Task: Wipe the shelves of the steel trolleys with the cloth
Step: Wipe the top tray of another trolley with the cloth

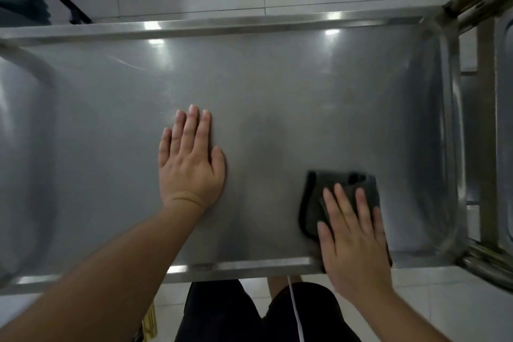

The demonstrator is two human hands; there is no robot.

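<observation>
- Cloth (337,197) lies at 4 o'clock on the shelf (277,86), by the near rim, under our right hand (355,244), fingers flat, pressing, not gripping.
- Our left hand (191,164) rests flat, holding nothing, at 9 o'clock from the cloth.
- The shelf's long axis runs 9 to 3; we judge the unwiped run lies leftward and toward 12.

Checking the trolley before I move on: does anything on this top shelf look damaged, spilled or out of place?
Nothing stands out. The shelf shows only light glare and faint streaks. The left hand rests flat on it; the right hand presses the dark cloth near the front rim.
</observation>
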